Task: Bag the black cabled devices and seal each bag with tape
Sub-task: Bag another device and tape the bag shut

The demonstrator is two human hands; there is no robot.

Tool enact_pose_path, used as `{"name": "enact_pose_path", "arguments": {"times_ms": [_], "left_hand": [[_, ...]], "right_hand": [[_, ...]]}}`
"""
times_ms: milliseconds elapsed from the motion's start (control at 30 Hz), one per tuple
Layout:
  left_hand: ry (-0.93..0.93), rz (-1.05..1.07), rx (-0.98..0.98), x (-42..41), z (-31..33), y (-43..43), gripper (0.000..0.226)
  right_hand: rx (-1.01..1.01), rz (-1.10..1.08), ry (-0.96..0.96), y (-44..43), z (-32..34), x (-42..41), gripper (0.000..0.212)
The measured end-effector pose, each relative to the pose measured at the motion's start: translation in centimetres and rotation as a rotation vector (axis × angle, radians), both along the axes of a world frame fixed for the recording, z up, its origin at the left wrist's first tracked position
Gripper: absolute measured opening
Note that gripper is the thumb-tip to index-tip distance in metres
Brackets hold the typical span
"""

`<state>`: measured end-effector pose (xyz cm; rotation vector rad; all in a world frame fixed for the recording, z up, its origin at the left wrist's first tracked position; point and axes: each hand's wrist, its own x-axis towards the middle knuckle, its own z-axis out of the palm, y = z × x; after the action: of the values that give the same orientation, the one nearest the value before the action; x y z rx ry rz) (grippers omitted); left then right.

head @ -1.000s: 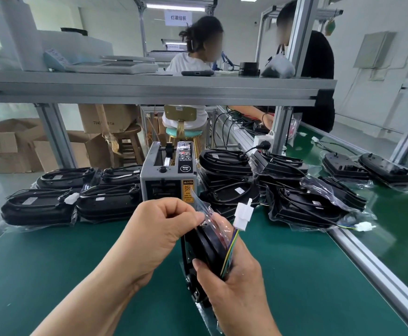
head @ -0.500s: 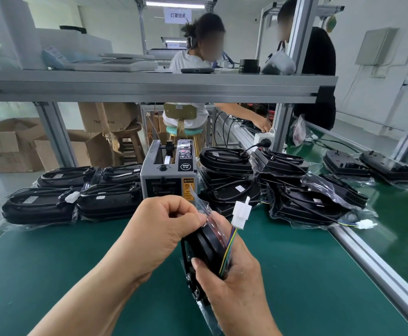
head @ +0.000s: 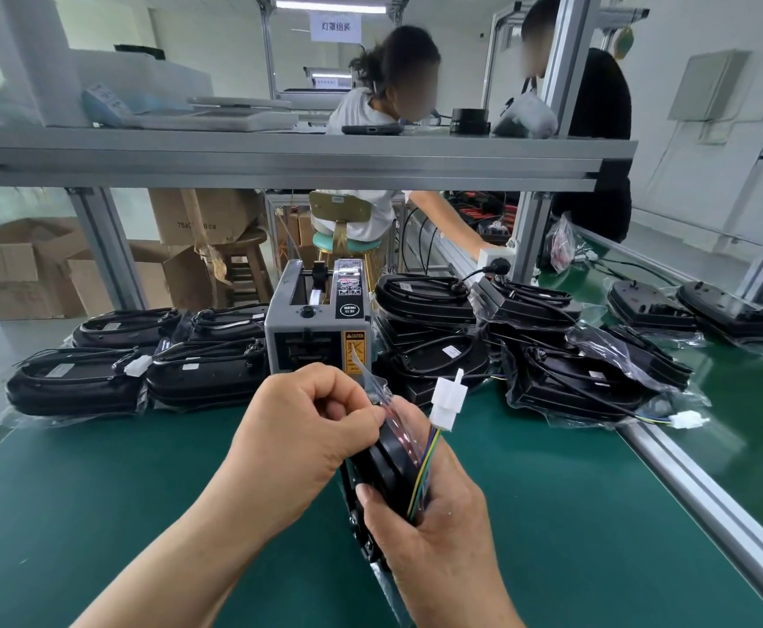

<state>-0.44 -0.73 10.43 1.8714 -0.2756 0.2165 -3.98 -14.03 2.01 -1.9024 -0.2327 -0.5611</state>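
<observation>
The person's right hand (head: 434, 550) is wrapped around the lower end of the black device (head: 388, 460), held over the middle of the desk (head: 98, 514) near the front edge. Its long axis points up and away, straight at the tape dispenser (head: 311, 330). The left hand (head: 302, 437) is curled tight, pinching the clear bag (head: 404, 426) at the top end, so it's the one nearer the dispenser's mouth. A white connector (head: 448, 398) on coloured wires sticks out the top. The clear strip above the pinch could be tape or bag flap, can't tell.

Readable stuff: "SEMI" and a yellow "CAUTION" sticker on the dispenser, a hanging sign (head: 335, 25) reading 灯罩组装, and "75x" on a cardboard box (head: 202, 219).
</observation>
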Motion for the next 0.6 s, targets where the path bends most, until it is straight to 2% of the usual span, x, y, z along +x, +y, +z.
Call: {"name": "enact_pose_path", "arguments": {"times_ms": [167, 267, 500, 600], "left_hand": [[-0.036, 0.060, -0.034, -0.3, -0.6, -0.1, 0.019], [0.051, 0.084, -0.135, -0.1, -1.1, -0.2, 0.034], [0.184, 0.067, -0.274, 0.3, -1.4, -0.6, 0.014], [0.187, 0.084, -0.303, 0.9, -1.6, -0.7, 0.015]], "right_hand": [[-0.001, 0.007, 0.019, 0.1, -0.4, 0.1, 0.079], [0.036, 0.020, 0.037, 0.1, -0.5, 0.1, 0.077], [0.022, 0.035, 0.058, 0.3, -0.6, 0.0, 0.077], [0.005, 0.019, 0.042, 0.3, -0.6, -0.1, 0.077]]}}
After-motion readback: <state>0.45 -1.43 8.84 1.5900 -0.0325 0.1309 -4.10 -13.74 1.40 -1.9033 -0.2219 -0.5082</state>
